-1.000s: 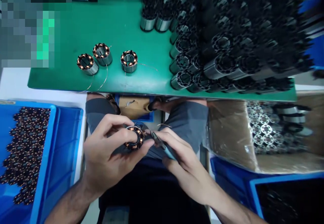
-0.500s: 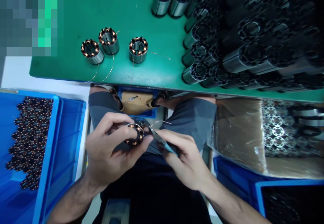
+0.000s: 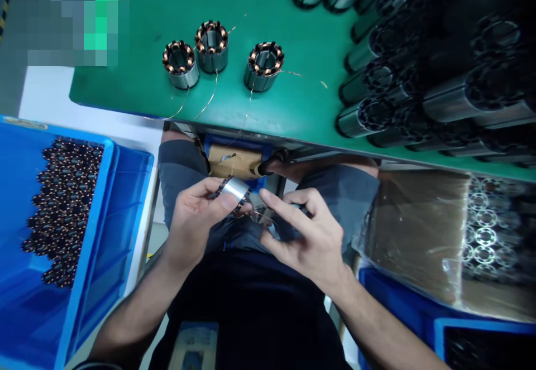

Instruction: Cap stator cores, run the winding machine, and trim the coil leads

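Observation:
My left hand (image 3: 190,225) grips a wound motor stator (image 3: 235,190) on its side, thumb on the silvery outer wall. Its copper coils are mostly turned away from view. A thin wire (image 3: 260,214) runs from the stator toward my right hand (image 3: 314,236). Small wire-cutting pliers (image 3: 272,228) are held in that right hand, largely covered by the fingers; the index finger stretches out near the stator's end. Three more copper-wound stators stand on the green table mat (image 3: 142,91): a left one (image 3: 180,66), a middle one (image 3: 212,46) and a right one (image 3: 263,67), with loose wire ends.
Dark unwound stator cores (image 3: 364,116) stand packed on the right of the mat. A blue bin (image 3: 90,236) at left holds many wound stators. On the right lie a plastic-wrapped carton (image 3: 419,230) with metal rings and another blue bin (image 3: 438,336). A box (image 3: 234,169) sits under the table.
My left hand has turned the stator from coil end up to its side. My right fingers have opened out, with the pliers shifted back into the hand. The head view has moved left.

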`<state>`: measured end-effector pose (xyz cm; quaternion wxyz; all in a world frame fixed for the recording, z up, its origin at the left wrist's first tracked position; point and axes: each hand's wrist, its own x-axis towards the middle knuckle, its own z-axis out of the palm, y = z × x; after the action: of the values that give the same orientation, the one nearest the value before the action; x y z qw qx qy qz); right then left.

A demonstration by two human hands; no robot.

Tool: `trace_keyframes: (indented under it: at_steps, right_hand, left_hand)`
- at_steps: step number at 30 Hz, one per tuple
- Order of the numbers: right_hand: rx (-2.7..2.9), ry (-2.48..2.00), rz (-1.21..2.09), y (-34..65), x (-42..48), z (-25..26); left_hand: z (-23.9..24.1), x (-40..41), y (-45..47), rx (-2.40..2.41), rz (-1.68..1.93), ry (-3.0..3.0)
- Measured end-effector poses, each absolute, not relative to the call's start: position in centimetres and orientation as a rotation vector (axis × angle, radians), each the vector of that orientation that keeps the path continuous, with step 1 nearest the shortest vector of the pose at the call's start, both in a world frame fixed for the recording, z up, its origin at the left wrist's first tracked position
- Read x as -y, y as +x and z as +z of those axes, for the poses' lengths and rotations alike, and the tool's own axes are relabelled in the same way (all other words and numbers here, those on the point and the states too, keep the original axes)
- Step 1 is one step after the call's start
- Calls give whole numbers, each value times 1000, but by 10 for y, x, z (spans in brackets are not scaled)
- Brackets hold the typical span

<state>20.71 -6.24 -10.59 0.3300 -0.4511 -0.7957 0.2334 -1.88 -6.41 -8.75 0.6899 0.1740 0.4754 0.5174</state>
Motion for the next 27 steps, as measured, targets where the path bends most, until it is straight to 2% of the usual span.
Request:
trace_keyframes:
  at_steps: [3, 13, 22, 27]
  right_hand:
    - [2076, -1200, 518, 206, 62, -95]
    - [1980, -1235, 668, 215, 66, -90]
    - [1949, -1212, 843, 217, 65, -101]
    - [2021, -1311, 1021, 222, 53, -128]
  left_hand:
    - [-82, 59, -10, -1009, 1137, 378]
    - [-85, 62, -3, -880, 1141, 475]
    - [-93, 59, 10, -1031, 1163, 419]
    - [-100, 69, -9, -1236, 1271, 268]
